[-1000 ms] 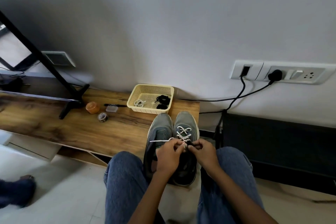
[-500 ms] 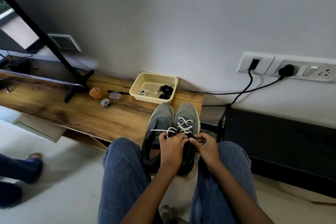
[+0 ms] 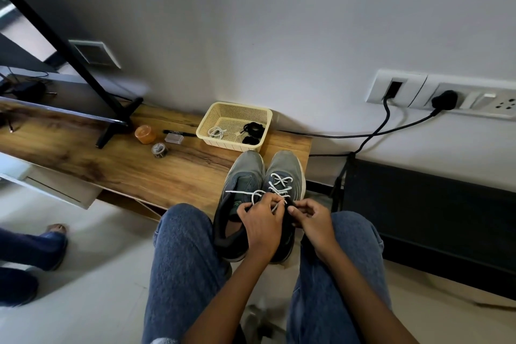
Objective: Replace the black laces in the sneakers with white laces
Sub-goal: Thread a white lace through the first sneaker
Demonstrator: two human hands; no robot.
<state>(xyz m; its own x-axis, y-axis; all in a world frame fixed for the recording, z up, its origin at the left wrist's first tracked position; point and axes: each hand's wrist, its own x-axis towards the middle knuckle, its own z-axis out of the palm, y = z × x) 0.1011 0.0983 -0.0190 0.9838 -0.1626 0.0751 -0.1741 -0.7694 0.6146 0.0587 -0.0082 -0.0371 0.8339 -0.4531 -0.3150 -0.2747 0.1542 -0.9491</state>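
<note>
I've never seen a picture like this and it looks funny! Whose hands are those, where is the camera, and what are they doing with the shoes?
No machine here: a person wears the camera on their head, so you look down at their own knees and hands. Two grey sneakers stand on a wooden table. The right one already has a white lace crossed through it. The left hand pinches that lace, with a loop and a loose end sticking out leftward. The right hand is curled beside it, seemingly gripping the lace too. Behind sits a yellow basket holding the black laces and another white lace. An orange jar, a tape roll and a pen lie nearby.
</note>
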